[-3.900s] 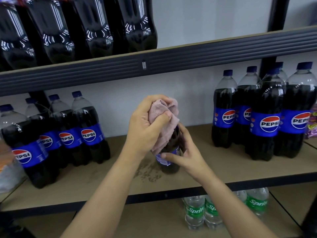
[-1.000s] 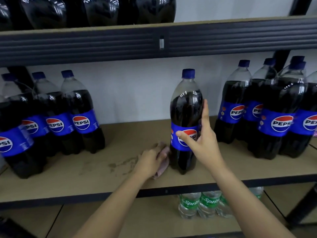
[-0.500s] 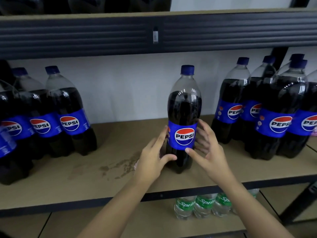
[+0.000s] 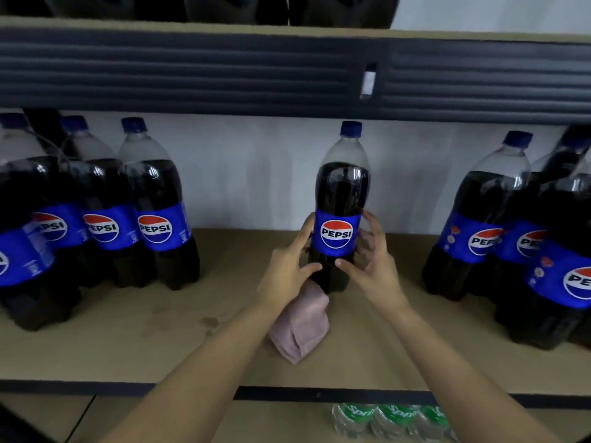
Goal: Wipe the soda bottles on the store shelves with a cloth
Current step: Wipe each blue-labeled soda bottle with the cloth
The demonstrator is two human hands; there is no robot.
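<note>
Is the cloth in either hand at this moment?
No: the pink cloth lies on the shelf under the left forearm, while both hands are at the Pepsi bottle.

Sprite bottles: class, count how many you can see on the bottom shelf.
3, in a row on the bottom shelf: left bottle, middle bottle, right bottle. More may stand hidden behind them.

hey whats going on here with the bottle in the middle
A person is handling one dark plastic Pepsi bottle with a blue cap, standing upright alone in the middle of the tan wooden shelf. The left hand and right hand cup its lower half from either side, label facing out. The folded pink cloth lies on the shelf just in front, in neither grip. More Pepsi bottles stand grouped at both sides.
</note>
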